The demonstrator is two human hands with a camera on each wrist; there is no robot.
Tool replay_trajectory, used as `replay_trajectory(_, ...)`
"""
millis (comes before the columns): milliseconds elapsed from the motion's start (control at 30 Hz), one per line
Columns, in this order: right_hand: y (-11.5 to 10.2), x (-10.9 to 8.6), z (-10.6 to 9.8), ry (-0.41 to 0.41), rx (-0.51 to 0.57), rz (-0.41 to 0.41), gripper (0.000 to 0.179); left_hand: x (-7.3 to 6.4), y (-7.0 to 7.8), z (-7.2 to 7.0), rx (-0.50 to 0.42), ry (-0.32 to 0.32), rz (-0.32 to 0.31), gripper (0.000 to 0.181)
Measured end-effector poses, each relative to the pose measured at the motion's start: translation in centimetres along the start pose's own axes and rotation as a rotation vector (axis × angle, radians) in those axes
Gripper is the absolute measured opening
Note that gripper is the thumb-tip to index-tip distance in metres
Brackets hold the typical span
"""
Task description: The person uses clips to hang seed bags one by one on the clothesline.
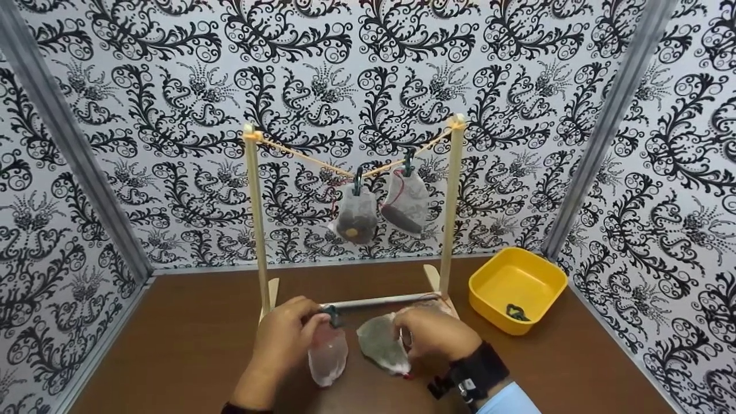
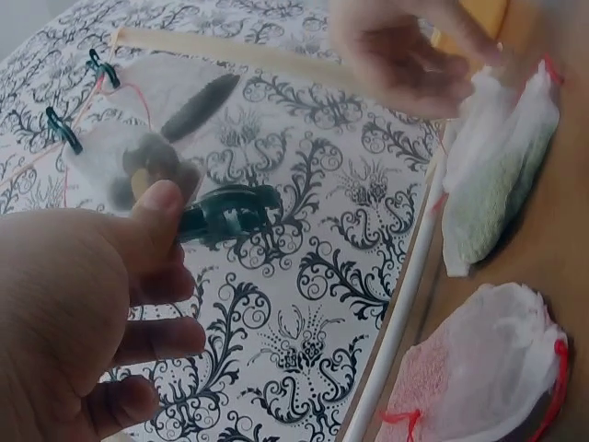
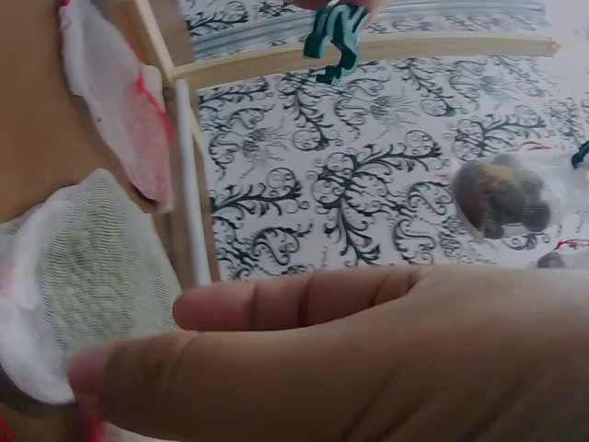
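My left hand (image 1: 290,330) pinches a dark green clip (image 2: 230,212) between thumb and fingers, above a mesh bag (image 1: 329,356) with pink contents lying on the table. My right hand (image 1: 434,333) is over the edge of a mesh bag with green contents (image 3: 92,285); its thumb and fingers are apart, with nothing seen between them. Two more mesh bags hang by green clips from the cord: one with brown, round contents (image 1: 356,215), the other with a dark, long item (image 1: 405,210). Behind my right hand lies another pale bag (image 1: 425,306), mostly hidden.
A wooden stand has two upright posts (image 1: 259,230) with an orange cord (image 1: 305,155) sagging between them, and a white bar (image 1: 379,300) low down. To the right sits a yellow bin (image 1: 489,302) holding a dark green clip (image 1: 516,312). Patterned walls enclose the brown table (image 1: 190,328).
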State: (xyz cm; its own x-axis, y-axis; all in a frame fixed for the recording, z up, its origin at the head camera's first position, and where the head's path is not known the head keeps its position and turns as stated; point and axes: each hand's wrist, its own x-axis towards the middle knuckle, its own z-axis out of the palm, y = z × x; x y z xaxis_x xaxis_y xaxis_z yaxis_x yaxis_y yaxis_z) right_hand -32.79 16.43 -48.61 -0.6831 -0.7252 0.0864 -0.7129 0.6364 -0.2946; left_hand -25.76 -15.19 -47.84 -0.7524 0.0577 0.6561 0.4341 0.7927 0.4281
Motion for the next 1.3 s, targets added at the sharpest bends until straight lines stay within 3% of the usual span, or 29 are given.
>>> replay_trajectory(167, -0.4, -0.5, 0.6, -0.03, 0.01, 0.117, 0.047, 0.0, -0.3, -0.1, 0.056, -0.025, -0.022, 0.022)
replay_trajectory(333, -0.9, -0.5, 1.0, -0.107, 0.014, 0.122, 0.059, -0.2, -0.4, -0.6, 0.088, -0.029, -0.043, 0.018)
replay_trajectory(467, -1.0, -0.4, 1.2, -0.119, -0.039, 0.105, 0.065, -0.1, -0.7, -0.7, 0.093, -0.036, -0.085, 0.017)
replay_trajectory(600, -1.4, -0.2, 1.5, -0.111, -0.072, 0.068, 0.054, -0.1, -0.9, -0.7, 0.087, -0.043, -0.122, 0.019)
replay_trajectory(733, -1.7, 0.2, 1.7, -0.108, -0.044, 0.043, 0.026, -0.1, -0.9, -0.8, 0.08, -0.044, -0.117, 0.018)
replay_trajectory(833, -1.8, 0.8, 1.8, -0.09, -0.021, 0.012, 0.02, -0.1, -0.9, -0.7, 0.079, -0.044, -0.121, 0.018)
replay_trajectory(967, -1.7, 1.5, 1.5, 0.022, 0.005, -0.056, 0.019, 0.1, -0.9, -0.8, 0.081, -0.049, -0.132, 0.017)
replay_trajectory(1133, -1.8, 2.1, 0.4, 0.273, 0.053, -0.123, 0.012, 0.4, -0.7, -1.2, 0.085, -0.039, -0.13, 0.014)
replay_trajectory(1200, -2.1, 2.5, -0.4, 0.356, 0.06, -0.135, 0.009, 0.4, -0.8, -1.5, 0.091, -0.025, -0.127, 0.013)
replay_trajectory(1300, -2.9, 3.2, -1.8, 0.418, 0.06, -0.118, 0.006, 0.4, -0.8, -1.7, 0.101, -0.006, -0.124, 0.011)
